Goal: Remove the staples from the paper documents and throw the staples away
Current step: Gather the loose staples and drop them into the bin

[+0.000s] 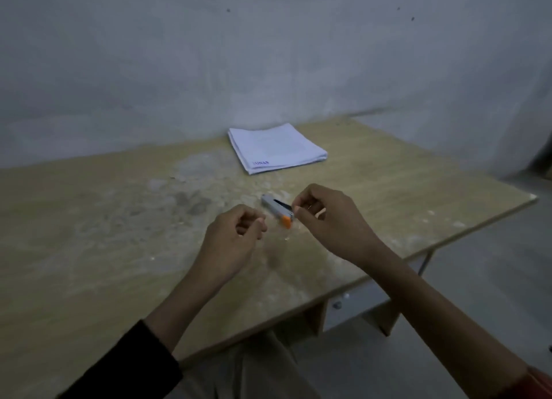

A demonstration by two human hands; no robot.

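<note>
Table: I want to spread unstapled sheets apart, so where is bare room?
Left half of the table, left of the paper stack and left hand, is bare; so is the right corner beyond the right hand. Crowded: centre, around the grey-and-orange tool.

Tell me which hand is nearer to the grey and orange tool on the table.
Right. The right hand is at the right side of the tool; the left hand is apart, lower left of it.

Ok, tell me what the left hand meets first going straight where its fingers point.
Probably the small grey stapling tool with the orange end, just beyond the left hand; depth is unclear.
</note>
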